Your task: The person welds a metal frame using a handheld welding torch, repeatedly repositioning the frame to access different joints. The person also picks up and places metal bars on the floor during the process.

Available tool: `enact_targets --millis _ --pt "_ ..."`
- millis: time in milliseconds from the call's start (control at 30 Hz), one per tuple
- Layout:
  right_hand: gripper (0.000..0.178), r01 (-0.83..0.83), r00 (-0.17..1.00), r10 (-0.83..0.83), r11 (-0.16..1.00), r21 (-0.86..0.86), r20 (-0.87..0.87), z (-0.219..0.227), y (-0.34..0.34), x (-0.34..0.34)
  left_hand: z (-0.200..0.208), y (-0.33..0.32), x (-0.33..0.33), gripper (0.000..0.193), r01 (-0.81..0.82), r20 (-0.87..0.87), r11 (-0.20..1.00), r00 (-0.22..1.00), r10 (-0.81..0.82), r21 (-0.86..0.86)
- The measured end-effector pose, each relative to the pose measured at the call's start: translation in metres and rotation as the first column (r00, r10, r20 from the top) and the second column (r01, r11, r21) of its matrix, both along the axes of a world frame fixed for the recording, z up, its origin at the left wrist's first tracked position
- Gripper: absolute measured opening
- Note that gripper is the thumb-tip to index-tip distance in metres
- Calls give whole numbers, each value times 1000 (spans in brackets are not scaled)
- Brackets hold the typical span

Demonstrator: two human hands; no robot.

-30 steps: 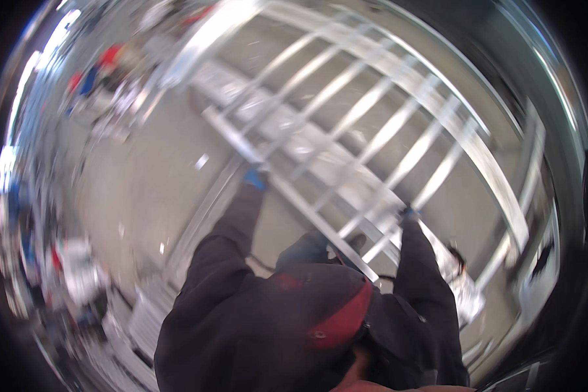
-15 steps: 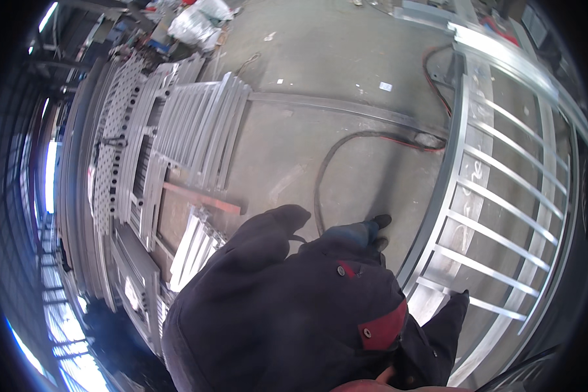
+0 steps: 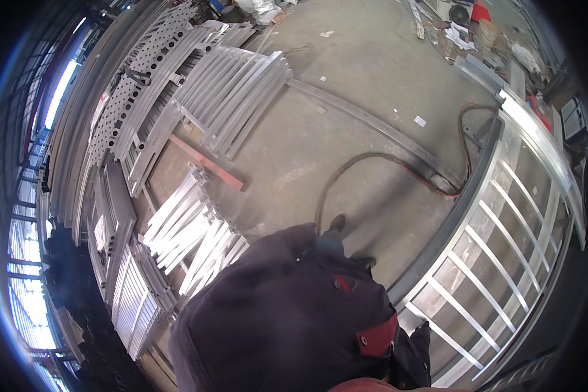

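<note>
My left arm, in a dark sleeve [image 3: 268,255], is bent in front of my body. Its cuff end points toward the floor, and I see no fingers there. On the right, another dark sleeve [image 3: 420,340] reaches to the near end of a silver metal railing [image 3: 483,235] with evenly spaced bars. The dark tip of that arm overlaps the railing's nearest bars; whether it touches them I cannot tell. No fingers or grip show clearly on either side. My jacket has red trim, and my shoes [image 3: 337,223] stand on the concrete floor beside the railing.
Bundled silver bars [image 3: 189,228] lie on the left, with stacked railing panels [image 3: 235,91] beyond. A reddish beam [image 3: 209,163] lies between them. Across the floor run a long metal bar [image 3: 372,127] and a looping hose [image 3: 346,166]. Clutter [image 3: 464,32] sits at the far right.
My view has turned, so more of the bar bundles on the left shows. The right sleeve tip has drawn in closer to my body. The left arm stays bent.
</note>
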State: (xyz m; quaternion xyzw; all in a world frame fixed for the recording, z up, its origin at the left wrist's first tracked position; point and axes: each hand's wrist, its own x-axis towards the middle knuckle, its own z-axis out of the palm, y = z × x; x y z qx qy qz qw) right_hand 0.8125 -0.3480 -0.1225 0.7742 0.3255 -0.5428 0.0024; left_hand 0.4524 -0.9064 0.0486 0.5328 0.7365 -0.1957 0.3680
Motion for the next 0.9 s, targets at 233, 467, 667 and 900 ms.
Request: enact_targets --millis 233,467,667,900 --pt "30 -269 963 266 960 -80 -51 15 -41 -82 -60 -48 -18 37 -241 11 969 971 241 61" --pt "27 -549 834 535 831 -93 -136 41 -83 -201 -116 -113 -62 29 -238 143 964 965 221 118" --pt "25 -735 678 721 670 -106 -144 59 -118 -296 -104 -179 -97 23 -841 234 460 526 818 284" --pt "24 -897 413 908 391 -204 -75 61 -146 -408 -116 -229 -79 24 -970 386 -145 -61 921 194"
